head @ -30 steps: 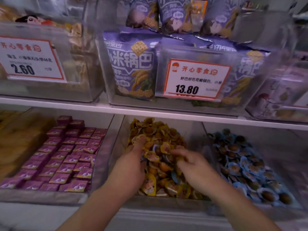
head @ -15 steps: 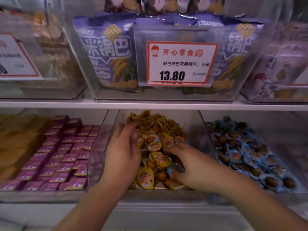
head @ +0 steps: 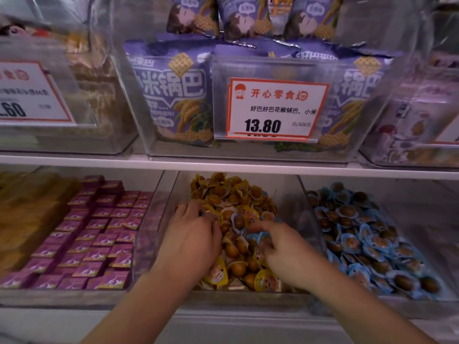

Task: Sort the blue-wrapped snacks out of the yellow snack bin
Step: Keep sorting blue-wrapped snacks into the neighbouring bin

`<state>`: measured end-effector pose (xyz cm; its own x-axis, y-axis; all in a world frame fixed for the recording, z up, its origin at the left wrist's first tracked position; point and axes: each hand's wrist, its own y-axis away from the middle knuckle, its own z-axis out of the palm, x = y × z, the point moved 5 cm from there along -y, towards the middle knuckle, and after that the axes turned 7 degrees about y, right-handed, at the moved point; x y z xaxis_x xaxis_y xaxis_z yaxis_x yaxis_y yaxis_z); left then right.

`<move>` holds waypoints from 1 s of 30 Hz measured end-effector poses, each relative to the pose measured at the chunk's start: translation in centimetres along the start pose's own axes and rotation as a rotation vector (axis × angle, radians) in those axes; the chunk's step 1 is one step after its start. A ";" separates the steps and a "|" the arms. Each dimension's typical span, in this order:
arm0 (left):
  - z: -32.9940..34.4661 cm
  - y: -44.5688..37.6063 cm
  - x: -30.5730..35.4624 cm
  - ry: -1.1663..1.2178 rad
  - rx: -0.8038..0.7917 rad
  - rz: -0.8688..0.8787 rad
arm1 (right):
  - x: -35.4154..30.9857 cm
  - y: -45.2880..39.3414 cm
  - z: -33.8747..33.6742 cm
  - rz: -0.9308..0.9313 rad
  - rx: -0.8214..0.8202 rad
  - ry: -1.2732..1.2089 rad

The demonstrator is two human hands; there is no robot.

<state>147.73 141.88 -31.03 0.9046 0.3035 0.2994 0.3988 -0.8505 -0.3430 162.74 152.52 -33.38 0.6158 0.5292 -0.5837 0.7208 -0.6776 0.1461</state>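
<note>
- Two hands work inside the clear yellow snack bin (head: 308,202) on the lower shelf (head: 223,167), as I watch through the head camera.
- My left hand (head: 191,240) lies palm-down on the left side of the yellow-wrapped snacks (head: 223,192); its fingers (head: 196,211) are bent into the pile, and I cannot tell whether they hold anything. A ring (head: 181,206) shows on one finger.
- My right hand (head: 285,254) is at the right of the pile, forefinger reaching up-left, the other fingers curled down around a cluster of blue-wrapped snacks (head: 258,238).
- That cluster sits directly under the right forefinger and against the curled fingertips, near the middle of the bin. One more blue-edged piece (head: 238,220) lies just above-left of the forefinger tip, apart from it.
- Each piece is a small rounded packet, blue frilled rim around a brown domed centre; I can make out no clear long axis or heading.
- A neighbouring bin (head: 387,212) to the right holds a heap of matching blue packets (head: 367,244).
- Purple square packets (head: 94,234) fill the bin to the left; a price card (head: 275,109) reading 13.80 hangs above.
</note>
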 end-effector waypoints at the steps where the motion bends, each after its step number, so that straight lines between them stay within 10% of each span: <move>1: 0.1 0.0 0.0 -0.018 0.002 -0.015 | -0.1 0.0 -0.1 0.000 0.012 0.031; 15: 1.2 -0.8 -0.4 0.047 -0.094 -0.087 | -1.3 0.7 -1.7 -0.109 0.407 0.158; 30: -0.1 -0.5 -0.9 0.841 -0.079 -0.281 | -1.1 -0.3 -0.9 0.211 0.240 -0.791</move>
<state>146.70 142.03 -31.05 0.3527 0.1162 0.9285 0.5502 -0.8284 -0.1053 162.14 152.61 -32.06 0.2619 -0.0717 -0.9624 0.4740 -0.8591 0.1930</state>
